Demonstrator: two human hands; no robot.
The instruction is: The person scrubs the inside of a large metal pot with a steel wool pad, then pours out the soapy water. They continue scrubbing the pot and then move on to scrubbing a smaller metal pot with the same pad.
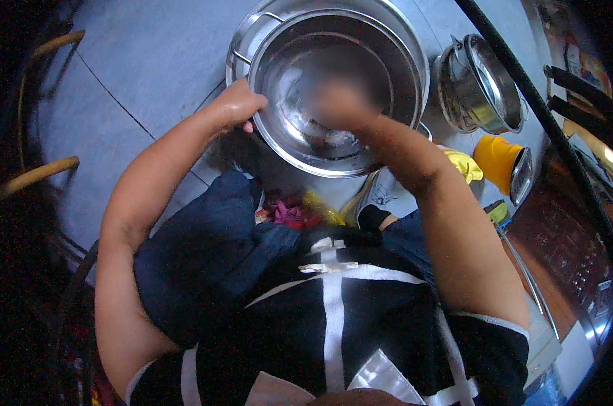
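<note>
A large stainless steel pot (291, 152) with wire side handles is tilted with its mouth towards me. Behind it, a wider steel basin (387, 11) shows around its far rim. The fingers of my left hand (238, 104) are closed on the pot's left rim, just below one handle (245, 38). My right hand (344, 101) reaches inside the pot. A blur covers that hand and the middle of the pot, so its fingers and anything in them are hidden.
Stacked steel pots (481, 83) stand on the tiled floor to the right. Nearer are a yellow cloth (463, 165) and a yellow container (496, 157) beside a shiny lid-like piece (521, 175). Pink and yellow bags (291, 210) lie near my feet. Curved wooden bars (47, 170) are at left.
</note>
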